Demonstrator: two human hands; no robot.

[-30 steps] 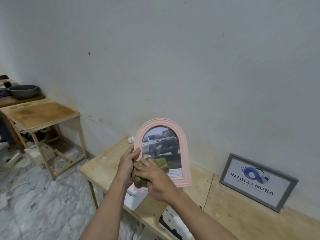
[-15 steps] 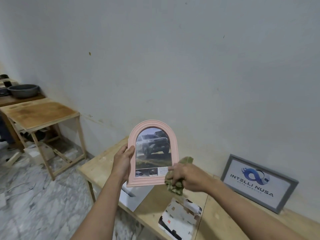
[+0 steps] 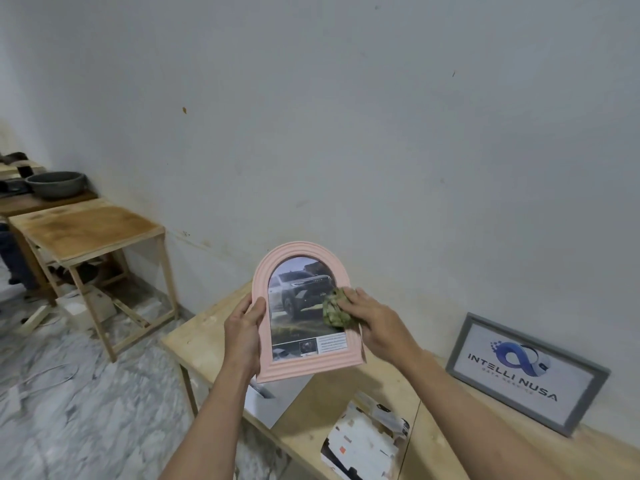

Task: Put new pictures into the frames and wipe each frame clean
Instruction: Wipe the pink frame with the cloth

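A pink arched picture frame point(image 3: 304, 367) with a car photo in it is held upright above the wooden table point(image 3: 349, 396). My left hand point(image 3: 244, 329) grips its left edge, thumb on the front. My right hand point(image 3: 375, 322) holds a crumpled green cloth point(image 3: 334, 311) and presses it against the glass at the frame's right side. A grey rectangular frame point(image 3: 526, 368) with an "INTELLI NUSA" print leans against the wall at the right.
Loose printed sheets point(image 3: 363, 441) and a grey sheet point(image 3: 273, 400) lie on the table below the frame. A second wooden table point(image 3: 86, 230) stands at the left, with a dark bowl point(image 3: 55, 183) on a bench behind it. Marble floor lies in between.
My right hand with the cloth went off the frame to the right, then came back up onto the glass at mid-height. The frame tilted slightly in my left hand.
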